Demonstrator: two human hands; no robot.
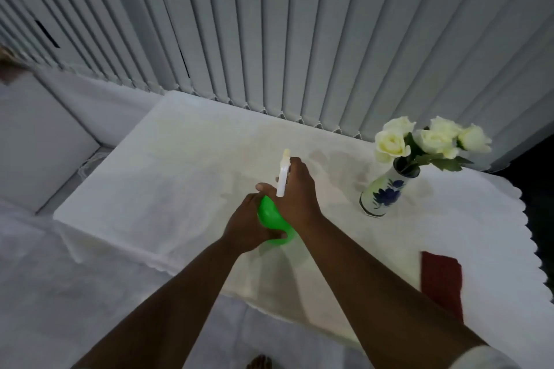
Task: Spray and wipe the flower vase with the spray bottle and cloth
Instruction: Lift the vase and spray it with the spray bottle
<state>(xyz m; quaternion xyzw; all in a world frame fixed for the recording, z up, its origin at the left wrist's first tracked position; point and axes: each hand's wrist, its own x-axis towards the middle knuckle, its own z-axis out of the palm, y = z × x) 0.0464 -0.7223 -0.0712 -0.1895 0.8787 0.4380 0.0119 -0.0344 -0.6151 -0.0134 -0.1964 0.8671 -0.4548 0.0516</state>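
Note:
A green spray bottle (271,220) with a white trigger head stands at the middle of the table. My left hand (247,226) wraps the bottle's green body from the left. My right hand (295,189) grips the white head at the neck, nozzle pointing away. The flower vase (382,193), white with blue flowers painted on it, stands to the right of the bottle and holds several pale yellow roses (431,138). A dark red cloth (442,277) lies flat near the table's front right edge, apart from both hands.
A white scalloped tablecloth (168,165) covers the table. Grey vertical blinds (299,39) hang right behind the table. White cushions (33,141) sit to the left, and white fabric spreads below the front edge. A bare foot (259,362) shows at the bottom.

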